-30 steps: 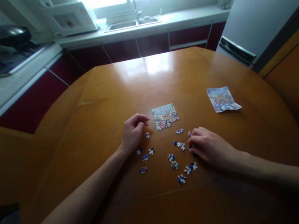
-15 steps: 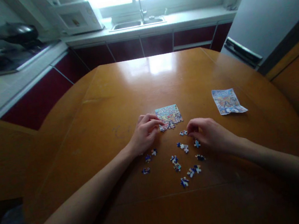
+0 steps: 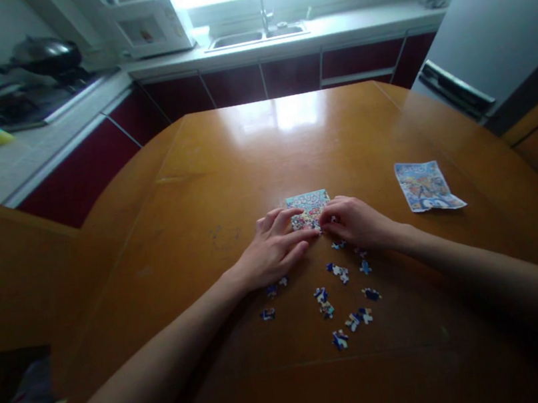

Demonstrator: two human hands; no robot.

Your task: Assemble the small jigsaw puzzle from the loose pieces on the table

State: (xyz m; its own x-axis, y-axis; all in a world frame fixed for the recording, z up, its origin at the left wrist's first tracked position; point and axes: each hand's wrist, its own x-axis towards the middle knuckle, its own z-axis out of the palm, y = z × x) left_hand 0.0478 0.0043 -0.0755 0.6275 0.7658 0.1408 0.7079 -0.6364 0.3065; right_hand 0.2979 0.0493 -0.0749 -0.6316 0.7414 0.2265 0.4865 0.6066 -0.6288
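A partly joined jigsaw puzzle (image 3: pixel 307 202) lies on the wooden table, its lower edge uneven. My left hand (image 3: pixel 275 244) is open, fingers spread, with the fingertips resting on the puzzle's left and lower edge. At the lower right edge of the puzzle, my right hand (image 3: pixel 353 221) is pinched on a puzzle piece (image 3: pixel 334 218), mostly covered by the fingers. Just below that hand lies a loose piece (image 3: pixel 339 245). Several more loose pieces (image 3: pixel 338 273) are scattered nearer to me, among them a dark one (image 3: pixel 372 294) and a blue one (image 3: pixel 339 340).
A creased picture sheet (image 3: pixel 426 186) lies to the right on the table (image 3: pixel 187 193). Beyond the table are a counter with a sink (image 3: pixel 237 40), a white microwave (image 3: pixel 149 27) and a pan (image 3: pixel 45 56) on the stove. A fridge (image 3: pixel 498 12) stands at the right.
My right hand has moved up and left from among the loose pieces to the puzzle's lower right edge. My left fingers have stretched further right along its lower edge. The view has shifted slightly.
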